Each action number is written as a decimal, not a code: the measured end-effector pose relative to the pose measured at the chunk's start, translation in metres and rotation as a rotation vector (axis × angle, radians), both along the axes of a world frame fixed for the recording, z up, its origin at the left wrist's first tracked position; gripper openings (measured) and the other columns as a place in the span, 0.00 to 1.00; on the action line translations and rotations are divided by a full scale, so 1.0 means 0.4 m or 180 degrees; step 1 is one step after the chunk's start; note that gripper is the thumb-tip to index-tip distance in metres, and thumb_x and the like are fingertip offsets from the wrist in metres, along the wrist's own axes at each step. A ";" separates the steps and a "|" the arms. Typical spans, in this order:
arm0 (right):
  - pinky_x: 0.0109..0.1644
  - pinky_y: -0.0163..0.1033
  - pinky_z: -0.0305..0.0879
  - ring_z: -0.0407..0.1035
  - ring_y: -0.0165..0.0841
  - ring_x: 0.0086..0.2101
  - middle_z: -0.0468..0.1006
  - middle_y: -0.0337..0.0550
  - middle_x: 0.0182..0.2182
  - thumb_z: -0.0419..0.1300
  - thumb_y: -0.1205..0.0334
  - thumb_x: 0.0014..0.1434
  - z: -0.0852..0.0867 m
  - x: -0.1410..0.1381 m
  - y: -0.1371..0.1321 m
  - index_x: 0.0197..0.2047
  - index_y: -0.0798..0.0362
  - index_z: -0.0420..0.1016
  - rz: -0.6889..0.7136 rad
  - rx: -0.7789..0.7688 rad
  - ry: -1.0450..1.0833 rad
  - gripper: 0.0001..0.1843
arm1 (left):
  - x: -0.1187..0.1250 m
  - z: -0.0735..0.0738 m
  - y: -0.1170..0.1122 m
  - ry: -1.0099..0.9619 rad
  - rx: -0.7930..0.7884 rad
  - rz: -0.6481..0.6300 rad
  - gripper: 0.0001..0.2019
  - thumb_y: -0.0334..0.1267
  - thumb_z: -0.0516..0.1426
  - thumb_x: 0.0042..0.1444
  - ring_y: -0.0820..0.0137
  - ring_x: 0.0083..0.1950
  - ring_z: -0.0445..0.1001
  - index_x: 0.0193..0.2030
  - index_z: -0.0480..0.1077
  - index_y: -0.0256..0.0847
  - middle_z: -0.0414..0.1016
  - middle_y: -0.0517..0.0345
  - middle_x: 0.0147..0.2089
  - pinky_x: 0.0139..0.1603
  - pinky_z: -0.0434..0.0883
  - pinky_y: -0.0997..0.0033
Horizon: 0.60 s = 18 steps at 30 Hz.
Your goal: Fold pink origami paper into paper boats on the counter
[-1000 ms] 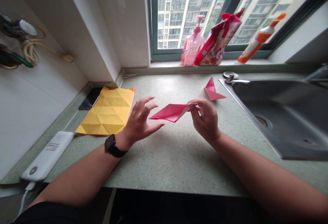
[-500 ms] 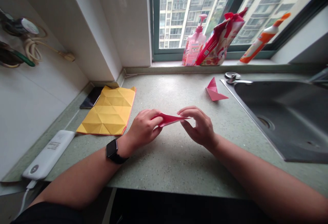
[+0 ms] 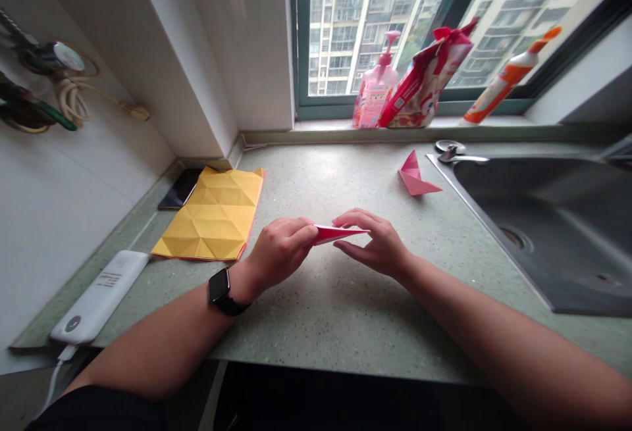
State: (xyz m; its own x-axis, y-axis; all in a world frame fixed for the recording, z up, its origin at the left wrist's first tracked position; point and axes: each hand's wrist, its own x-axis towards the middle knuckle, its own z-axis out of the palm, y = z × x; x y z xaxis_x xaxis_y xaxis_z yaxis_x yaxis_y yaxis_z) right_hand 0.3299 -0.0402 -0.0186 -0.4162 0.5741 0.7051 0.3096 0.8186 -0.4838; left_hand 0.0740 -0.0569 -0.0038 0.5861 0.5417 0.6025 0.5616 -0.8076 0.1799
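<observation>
My left hand (image 3: pixel 284 247) is closed on a folded pink paper (image 3: pixel 336 234), its thumb and fingers pinching the left end. The paper narrows to a point on the right, and its pinched end is hidden in the fingers. My right hand (image 3: pixel 372 241) surrounds that pointed end, with thumb below and fingers above held apart; a gap shows between the thumb and the paper. Farther back on the counter, a pink folded paper boat (image 3: pixel 417 179) rests near the sink.
Creased yellow paper sheets (image 3: pixel 210 214) lie at left, partly over a phone (image 3: pixel 178 189). A white power bank (image 3: pixel 101 296) with a cable sits at the front left. The steel sink (image 3: pixel 530 286) is at right. A pink pump bottle (image 3: pixel 374 92) and a red bag (image 3: pixel 427 82) stand on the sill.
My right hand has loosened around the paper's tip, its thumb and fingers spreading apart and shifting left. The left hand keeps its hold, with the paper slightly turned and flatter.
</observation>
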 end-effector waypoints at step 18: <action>0.45 0.44 0.79 0.82 0.38 0.41 0.88 0.43 0.40 0.63 0.53 0.75 0.010 -0.001 -0.010 0.44 0.48 0.86 0.0304 -0.1170 0.0247 0.12 | 0.006 -0.006 -0.016 -0.1214 -0.1304 -0.0265 0.11 0.37 0.57 0.76 0.67 0.40 0.87 0.61 0.66 0.46 0.87 0.56 0.44 0.39 0.79 0.70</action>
State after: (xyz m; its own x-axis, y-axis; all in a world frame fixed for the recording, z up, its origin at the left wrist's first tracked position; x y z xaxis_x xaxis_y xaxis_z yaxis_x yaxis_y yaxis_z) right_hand 0.3296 -0.0441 -0.0147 -0.4336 0.7556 0.4910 0.1913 0.6096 -0.7693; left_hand 0.0766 -0.0632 -0.0063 0.4188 0.7371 0.5303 0.3329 -0.6680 0.6656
